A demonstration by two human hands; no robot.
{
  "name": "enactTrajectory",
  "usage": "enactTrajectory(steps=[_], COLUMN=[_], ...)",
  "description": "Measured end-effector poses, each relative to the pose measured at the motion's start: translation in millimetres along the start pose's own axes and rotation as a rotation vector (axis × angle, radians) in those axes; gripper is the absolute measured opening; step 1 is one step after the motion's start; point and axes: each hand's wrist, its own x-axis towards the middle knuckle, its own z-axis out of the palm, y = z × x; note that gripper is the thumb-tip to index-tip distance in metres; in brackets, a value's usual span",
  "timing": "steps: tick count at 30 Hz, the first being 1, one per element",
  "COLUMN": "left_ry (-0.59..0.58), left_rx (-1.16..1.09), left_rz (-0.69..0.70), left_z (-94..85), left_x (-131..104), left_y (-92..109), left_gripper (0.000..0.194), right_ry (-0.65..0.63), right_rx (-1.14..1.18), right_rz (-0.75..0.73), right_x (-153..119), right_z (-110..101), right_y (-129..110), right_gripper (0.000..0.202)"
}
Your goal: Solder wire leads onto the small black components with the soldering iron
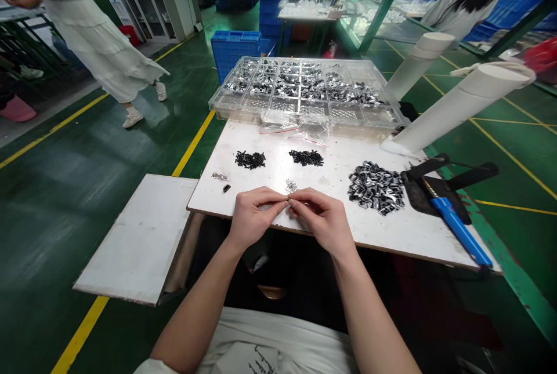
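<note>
At the front edge of the white table (331, 182), my left hand (256, 214) and my right hand (324, 217) meet fingertip to fingertip, both closed in a pinch. Whatever lies between the fingertips is too small to make out. Just beyond them is a little pile of silvery parts (291, 185). Two heaps of small black parts, one on the left (250, 159) and one in the middle (306, 158), lie farther back. Shiny dark metal pieces (376, 187) form a larger pile to the right. A single black piece (226, 188) sits left of my hands near more tiny silvery parts (220, 176).
A clear compartment tray (300, 110) of metal parts spans the table's back, with plastic bags (308, 130) before it. On the right are a blue-handled tool (461, 232), a black holder (439, 194) and white tubes (465, 104). A person walks at the far left; another is upper right.
</note>
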Motion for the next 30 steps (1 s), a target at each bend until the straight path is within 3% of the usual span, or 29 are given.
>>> enactTrajectory(steps=[8, 22, 25, 30], left_ry=[0.037, 0.103, 0.176, 0.236], left_rx=[-0.007, 0.133, 0.093, -0.002], left_rz=[0.056, 0.14, 0.084, -0.033], left_z=[1.5, 8.1, 11.2, 13.5], left_x=[0, -2, -1, 1], left_y=[-2, -4, -5, -5], left_gripper=[0.011, 0.012, 0.009, 0.009], right_ry=[0.045, 0.148, 0.197, 0.077], right_rx=[0.092, -0.081, -0.216, -0.599], right_rz=[0.066, 0.026, -0.046, -0.217], right_x=[0, -9, -11, -15], right_z=[0, 5, 3, 3], right_y=[3, 5, 4, 3], right_gripper=[0.029, 0.022, 0.017, 0.013])
